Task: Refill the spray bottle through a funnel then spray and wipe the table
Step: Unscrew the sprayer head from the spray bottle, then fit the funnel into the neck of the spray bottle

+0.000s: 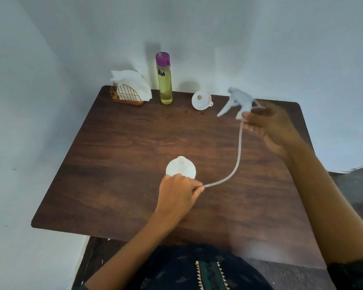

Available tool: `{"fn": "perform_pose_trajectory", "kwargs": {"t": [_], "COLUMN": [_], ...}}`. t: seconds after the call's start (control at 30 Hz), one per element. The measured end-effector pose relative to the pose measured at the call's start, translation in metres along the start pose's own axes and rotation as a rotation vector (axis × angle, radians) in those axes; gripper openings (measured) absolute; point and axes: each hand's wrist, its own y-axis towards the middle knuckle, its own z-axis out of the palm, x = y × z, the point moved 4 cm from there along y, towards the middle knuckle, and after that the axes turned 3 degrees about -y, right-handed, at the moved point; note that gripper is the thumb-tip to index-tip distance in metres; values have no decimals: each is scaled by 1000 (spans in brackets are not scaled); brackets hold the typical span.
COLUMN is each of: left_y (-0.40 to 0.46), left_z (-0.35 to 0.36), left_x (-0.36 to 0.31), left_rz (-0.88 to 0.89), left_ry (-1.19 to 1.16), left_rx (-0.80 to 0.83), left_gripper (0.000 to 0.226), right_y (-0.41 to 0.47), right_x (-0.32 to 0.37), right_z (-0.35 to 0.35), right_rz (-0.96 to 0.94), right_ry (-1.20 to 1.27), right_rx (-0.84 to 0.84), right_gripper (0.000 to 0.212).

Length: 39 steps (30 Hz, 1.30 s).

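Sprayer head off, bottle open: I am clearing the way to fit the funnel.

On the brown table (122, 143) my left hand (177, 194) rests against the white spray bottle (181, 167) near the middle, its fingers pinching the free end of the dip tube (238, 151); my right hand (275, 127) grips the trigger sprayer head (238, 101) lifted at the far right. To do this well I judge I should let the tube go, lay the head down well clear, keeping the bottle steady. At the back stand the refill bottle with its purple cap (165, 80), the napkin holder (127, 92), and the white funnel (201, 100); the trailing tube could snag.
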Motion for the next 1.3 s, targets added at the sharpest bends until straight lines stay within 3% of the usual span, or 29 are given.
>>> {"fn": "perform_pose_trajectory", "kwargs": {"t": [0.1,0.27,0.43,0.67,0.93,1.03,1.17,1.3], "left_y": [-19,-43,-57,-63,-58,-48,-33,19], "left_z": [19,44,57,65,64,52,31,-9], "left_x": [11,32,38,46,55,51,39,30], "left_rz": [-124,-258,-302,-387,-448,-425,-386,-316], "left_ry": [-10,42,66,15,-66,-89,-273,-513], "left_rx": [155,322,400,437,464,384,247,-18], "left_gripper": [22,22,16,13,19,23,23,28], "right_y": [8,11,14,27,33,40,53,73], "right_x": [-58,-147,-190,-187,-192,-192,-180,-154], "right_z": [-12,-9,7,28,20,14,10,19], "right_rz": [222,524,676,499,457,420,281,110], "right_ry": [-7,-209,-280,-371,-468,-479,-512,-483], "right_rx": [17,68,109,42,-17,-95,-262,-317], "right_gripper": [20,18,21,33,37,34,12,16]}}
